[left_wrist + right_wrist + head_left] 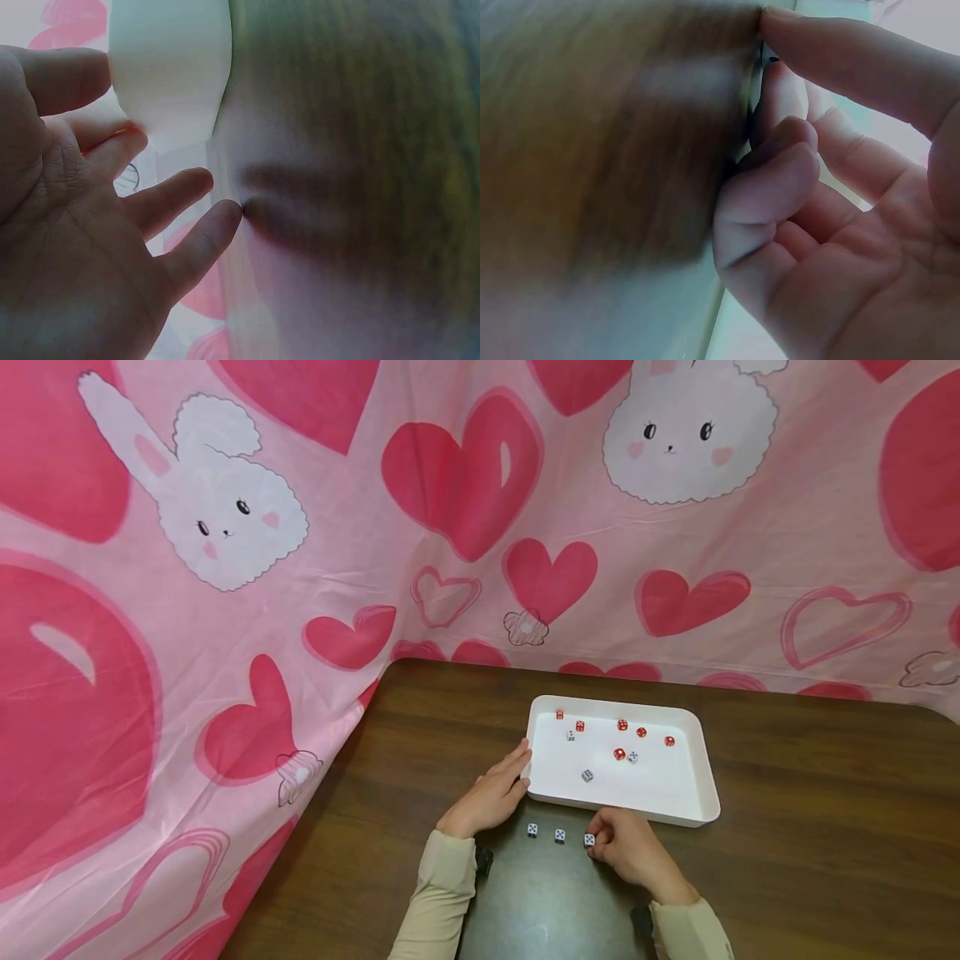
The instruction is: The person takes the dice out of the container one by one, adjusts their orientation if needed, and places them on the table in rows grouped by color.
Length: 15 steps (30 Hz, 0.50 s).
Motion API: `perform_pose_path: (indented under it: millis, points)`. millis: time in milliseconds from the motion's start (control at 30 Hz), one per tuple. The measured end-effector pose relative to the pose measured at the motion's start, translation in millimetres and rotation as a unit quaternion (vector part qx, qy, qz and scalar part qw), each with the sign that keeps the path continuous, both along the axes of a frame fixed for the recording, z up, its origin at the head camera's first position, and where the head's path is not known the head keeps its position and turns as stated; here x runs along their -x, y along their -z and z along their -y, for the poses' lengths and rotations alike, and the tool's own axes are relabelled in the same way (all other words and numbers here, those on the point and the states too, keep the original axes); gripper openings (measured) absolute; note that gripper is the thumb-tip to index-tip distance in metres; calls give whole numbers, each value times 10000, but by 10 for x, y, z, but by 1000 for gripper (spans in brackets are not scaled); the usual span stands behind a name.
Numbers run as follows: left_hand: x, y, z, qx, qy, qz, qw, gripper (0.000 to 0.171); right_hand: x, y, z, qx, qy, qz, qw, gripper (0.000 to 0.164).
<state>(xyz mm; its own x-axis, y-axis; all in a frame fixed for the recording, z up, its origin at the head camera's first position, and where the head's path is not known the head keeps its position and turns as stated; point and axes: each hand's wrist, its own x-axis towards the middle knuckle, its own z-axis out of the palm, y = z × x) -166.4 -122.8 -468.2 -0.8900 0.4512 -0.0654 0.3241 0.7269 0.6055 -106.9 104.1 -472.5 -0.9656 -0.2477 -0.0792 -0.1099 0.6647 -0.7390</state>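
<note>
A white tray [645,802] stands on the table with several red dice [622,725] and three whitish dice [587,776] scattered inside. Against the tray's left wall rests my left hand [486,793], its fingers fairly straight; the left wrist view shows them loosely spread beside the tray's corner [172,67]. In front of the tray, a white die [532,831] and another white die [559,837] sit in a row with dark pips up. My right hand [632,847] pinches the row's rightmost die [589,841] at table level. In the right wrist view the fingers almost hide it.
The brown wooden table [810,793] extends to both sides of the tray. A pink curtain [465,585] with hearts and rabbits hangs along its back and left edges. A glare patch [547,902] lies on the tabletop between the forearms.
</note>
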Motion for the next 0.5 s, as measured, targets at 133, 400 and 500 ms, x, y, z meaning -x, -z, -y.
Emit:
perform_pose_path:
  millis: [133, 400, 500]
  points:
    - [1, -1, 0, 16, 8, -19, 10000, 51, -1, -11, 5, -1, 30, 64, 10000, 15]
    - [-3, -12, -5, -20, -19, 37, 10000, 52, 3, -20, 6, 34, 113, 228, 9997, 20]
    - [-6, -16, -9, -27, -27, 30, 10000, 52, 4, -17, 4, 53, 90, 219, 9997, 21]
